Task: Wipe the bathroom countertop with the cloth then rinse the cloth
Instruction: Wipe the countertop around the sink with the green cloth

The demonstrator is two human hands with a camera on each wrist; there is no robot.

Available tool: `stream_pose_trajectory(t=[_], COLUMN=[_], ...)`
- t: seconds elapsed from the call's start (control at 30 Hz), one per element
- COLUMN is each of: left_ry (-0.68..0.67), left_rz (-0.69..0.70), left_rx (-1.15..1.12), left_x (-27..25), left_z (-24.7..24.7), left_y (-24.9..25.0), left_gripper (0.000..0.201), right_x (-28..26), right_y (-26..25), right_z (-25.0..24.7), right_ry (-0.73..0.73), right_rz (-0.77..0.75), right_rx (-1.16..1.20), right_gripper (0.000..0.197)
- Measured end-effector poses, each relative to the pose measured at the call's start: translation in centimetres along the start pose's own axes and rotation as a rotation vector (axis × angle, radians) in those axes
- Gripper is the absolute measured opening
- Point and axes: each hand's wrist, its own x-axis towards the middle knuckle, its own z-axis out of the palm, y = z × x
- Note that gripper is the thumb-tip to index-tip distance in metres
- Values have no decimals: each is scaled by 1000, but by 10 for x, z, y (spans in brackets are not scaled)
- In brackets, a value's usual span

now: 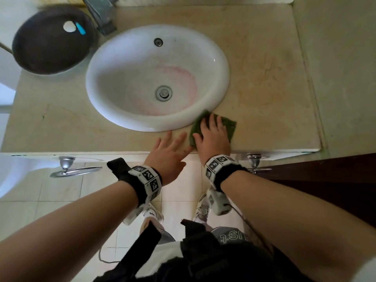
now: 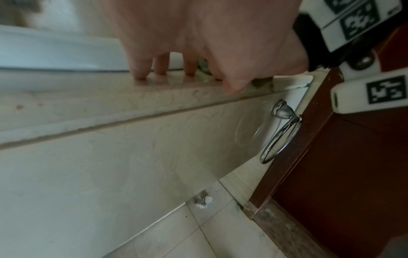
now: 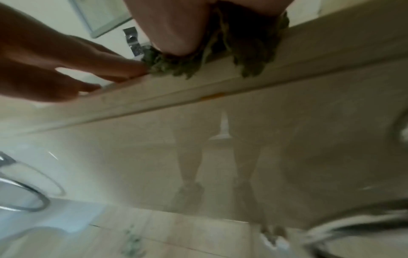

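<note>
Most of the green cloth (image 1: 213, 127) is hidden under the right hand (image 1: 213, 137), which lies flat on it with fingers spread and straight, pressing it onto the beige countertop (image 1: 264, 78) at the near edge, just right of the white sink (image 1: 156, 78) and touching its rim. Only the cloth's far-left corner, its right side and a strip by the thumb show in the head view. The left hand (image 1: 168, 151) rests just left of the cloth, fingers straight and apart, tips on the counter; whether its forefinger touches the cloth cannot be told from above. The right wrist view, blurred and tilted, shows the cloth's frayed near edge (image 3: 220, 57) bunched under the palm and overhanging the counter lip, with a left fingertip (image 3: 130, 69) meeting that edge. The left wrist view shows what the head view cannot: the fingertips (image 2: 141, 73) planted on the stone, a small patch of green (image 2: 204, 69) behind them, and a chrome towel ring (image 2: 280, 131) on the counter's front panel beside a dark wooden door (image 2: 342, 165). The faucet (image 1: 99, 13) is cut off at the top of the head view, and a dark round bowl (image 1: 50, 39) at far left holds a white and a blue thing too small to identify.
</note>
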Motion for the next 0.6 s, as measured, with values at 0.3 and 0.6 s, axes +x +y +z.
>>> stream_pose_trajectory(t=[0.3,0.6], left_ry=[-8,24], left_rz=[38,171], left_rx=[-20,-91], left_x=[-4,-17], left_z=[-3,-18], left_y=[-5,-38], left_gripper=[62,59], right_x=[11,-6], right_y=[72,-37], right_z=[-26,6], right_ry=[6,-18], right_rz=[207,154], right_rx=[-45,32], right_gripper=[62,65])
